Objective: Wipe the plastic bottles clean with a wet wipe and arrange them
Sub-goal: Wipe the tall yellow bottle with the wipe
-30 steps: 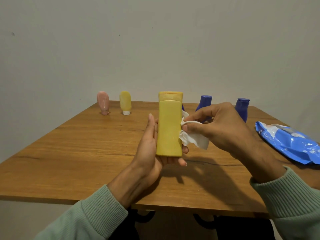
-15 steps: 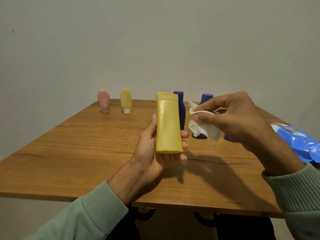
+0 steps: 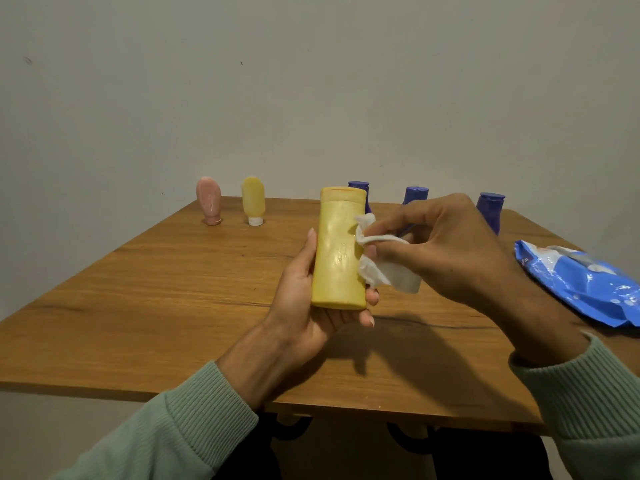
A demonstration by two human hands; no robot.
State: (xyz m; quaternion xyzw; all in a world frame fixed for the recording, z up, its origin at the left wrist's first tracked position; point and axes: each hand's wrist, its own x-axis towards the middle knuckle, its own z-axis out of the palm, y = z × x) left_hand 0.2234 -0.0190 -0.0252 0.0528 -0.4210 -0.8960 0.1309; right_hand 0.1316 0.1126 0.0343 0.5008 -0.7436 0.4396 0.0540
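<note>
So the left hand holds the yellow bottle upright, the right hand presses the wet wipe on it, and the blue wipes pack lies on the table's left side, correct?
Only the side is wrong: in the head view the blue wipes pack lies on the right side of the table. Left hand, yellow bottle, right hand and wet wipe are as stated.

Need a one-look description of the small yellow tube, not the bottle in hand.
Start at the wooden table and go to its far left corner by the wall. Two small tubes stand there cap-down; the small yellow tube is the right one, beside the pink tube. Only it has a white cap.
</note>
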